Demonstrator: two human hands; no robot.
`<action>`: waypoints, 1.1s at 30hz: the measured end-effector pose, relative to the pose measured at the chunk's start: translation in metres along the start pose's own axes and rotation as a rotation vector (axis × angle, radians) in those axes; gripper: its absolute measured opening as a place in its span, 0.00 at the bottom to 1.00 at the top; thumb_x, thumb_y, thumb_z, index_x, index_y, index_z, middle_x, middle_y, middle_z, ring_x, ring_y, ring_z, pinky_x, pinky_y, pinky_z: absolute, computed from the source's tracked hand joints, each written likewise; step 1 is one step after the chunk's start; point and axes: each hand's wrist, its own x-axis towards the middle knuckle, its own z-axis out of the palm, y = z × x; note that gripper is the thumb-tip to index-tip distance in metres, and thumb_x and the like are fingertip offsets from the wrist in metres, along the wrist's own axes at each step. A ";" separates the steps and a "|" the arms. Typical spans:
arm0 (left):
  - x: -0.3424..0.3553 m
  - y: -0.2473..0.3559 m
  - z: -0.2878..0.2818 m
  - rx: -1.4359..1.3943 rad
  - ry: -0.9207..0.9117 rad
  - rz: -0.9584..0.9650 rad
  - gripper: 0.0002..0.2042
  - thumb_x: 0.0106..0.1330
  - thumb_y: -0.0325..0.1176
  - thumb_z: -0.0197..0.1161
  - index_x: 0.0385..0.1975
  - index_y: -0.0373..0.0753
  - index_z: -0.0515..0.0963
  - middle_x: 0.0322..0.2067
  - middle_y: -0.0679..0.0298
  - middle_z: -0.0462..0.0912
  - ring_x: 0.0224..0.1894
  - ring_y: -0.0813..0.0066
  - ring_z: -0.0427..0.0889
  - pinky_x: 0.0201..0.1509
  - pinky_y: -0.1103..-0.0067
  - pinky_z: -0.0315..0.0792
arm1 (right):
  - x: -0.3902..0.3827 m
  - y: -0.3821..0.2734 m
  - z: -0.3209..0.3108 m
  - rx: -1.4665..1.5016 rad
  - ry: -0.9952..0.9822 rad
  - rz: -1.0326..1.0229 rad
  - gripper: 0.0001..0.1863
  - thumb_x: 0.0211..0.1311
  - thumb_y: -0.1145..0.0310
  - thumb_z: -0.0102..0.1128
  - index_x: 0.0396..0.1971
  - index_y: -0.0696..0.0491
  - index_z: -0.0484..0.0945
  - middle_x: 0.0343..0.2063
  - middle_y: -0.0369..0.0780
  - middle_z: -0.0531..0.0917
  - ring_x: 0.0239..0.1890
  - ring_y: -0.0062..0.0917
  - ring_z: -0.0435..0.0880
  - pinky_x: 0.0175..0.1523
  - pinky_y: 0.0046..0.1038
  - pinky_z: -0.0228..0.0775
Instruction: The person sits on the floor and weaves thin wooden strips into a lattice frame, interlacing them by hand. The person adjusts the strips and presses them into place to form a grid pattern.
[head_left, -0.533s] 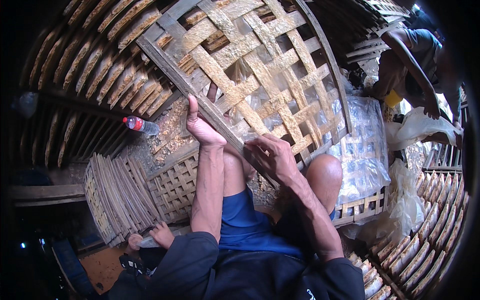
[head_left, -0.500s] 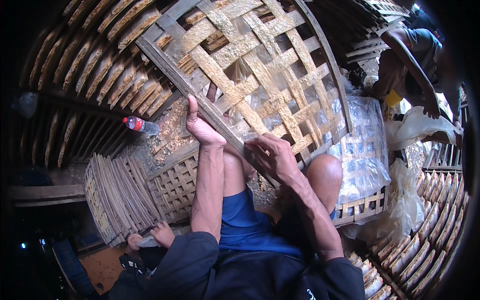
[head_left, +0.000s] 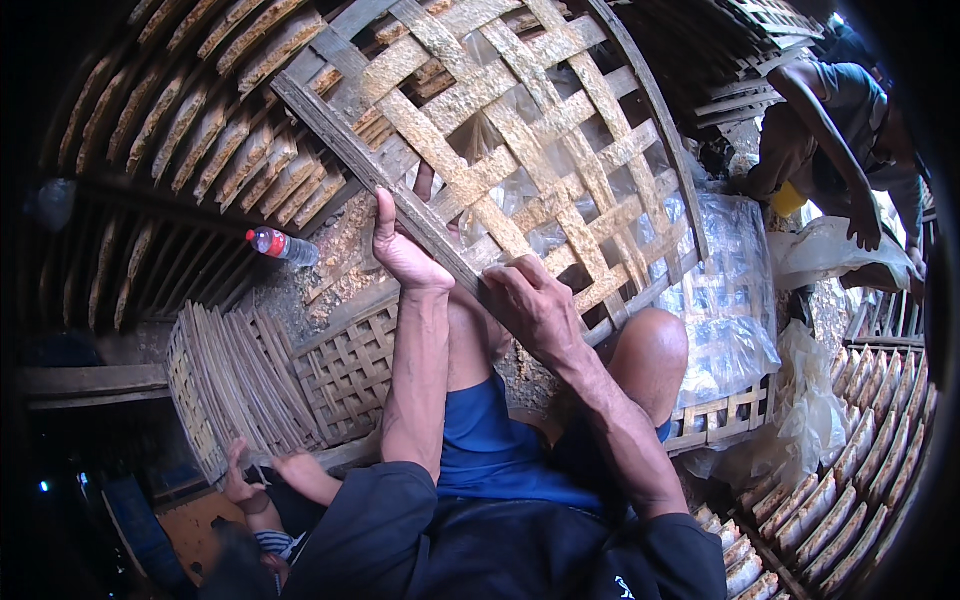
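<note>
A woven bamboo tray [head_left: 505, 165] in a wooden frame is tilted up in front of me, its slats coated with a pale crust. My left hand [head_left: 405, 250] holds the near-left frame bar, thumb on the near side and the fingers partly hidden behind. Bent over the same bar, closer to the tray's near corner, my right hand [head_left: 535, 308] is closed on the edge; its fingertips are hard to see. Clear plastic shows through the lattice gaps.
Slatted racks of trays [head_left: 220, 110] fill the left, with more trays [head_left: 840, 480] at lower right. A capped bottle [head_left: 283, 247] lies left. Stacked trays [head_left: 240, 380] stand lower left, a plastic-covered stack [head_left: 725, 290] right. Another person [head_left: 830, 150] handles plastic; another's hands [head_left: 245, 475] show lower left.
My right hand has shifted slightly left along the frame bar, its fingers more curled. The tray and my left hand hardly moved. The lower-left person's hands have moved apart.
</note>
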 end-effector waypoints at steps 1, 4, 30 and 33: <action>0.000 0.000 0.000 -0.002 0.004 0.009 0.35 0.73 0.54 0.59 0.75 0.50 0.58 0.67 0.50 0.72 0.70 0.50 0.71 0.68 0.46 0.71 | -0.001 0.000 0.002 -0.009 0.000 -0.006 0.13 0.59 0.77 0.71 0.43 0.55 0.82 0.32 0.43 0.82 0.31 0.35 0.86 0.36 0.33 0.79; 0.000 0.000 0.002 -0.051 -0.025 -0.005 0.35 0.72 0.54 0.59 0.75 0.49 0.58 0.66 0.50 0.73 0.69 0.50 0.72 0.68 0.46 0.71 | -0.001 0.000 0.006 0.001 0.034 0.005 0.12 0.59 0.77 0.71 0.43 0.55 0.82 0.34 0.43 0.83 0.31 0.33 0.86 0.35 0.31 0.79; -0.002 0.001 0.007 0.002 0.013 -0.030 0.37 0.71 0.56 0.60 0.75 0.48 0.57 0.63 0.53 0.77 0.68 0.51 0.73 0.69 0.48 0.70 | 0.000 -0.003 -0.003 0.296 0.103 0.352 0.06 0.64 0.73 0.67 0.40 0.55 0.83 0.32 0.41 0.89 0.31 0.22 0.89 0.32 0.24 0.81; -0.002 0.001 0.007 -0.015 -0.010 -0.037 0.37 0.71 0.56 0.60 0.75 0.49 0.57 0.64 0.52 0.76 0.68 0.51 0.73 0.69 0.48 0.70 | 0.001 -0.003 -0.004 0.259 0.073 0.227 0.07 0.64 0.75 0.67 0.42 0.55 0.85 0.37 0.42 0.89 0.32 0.24 0.89 0.33 0.25 0.82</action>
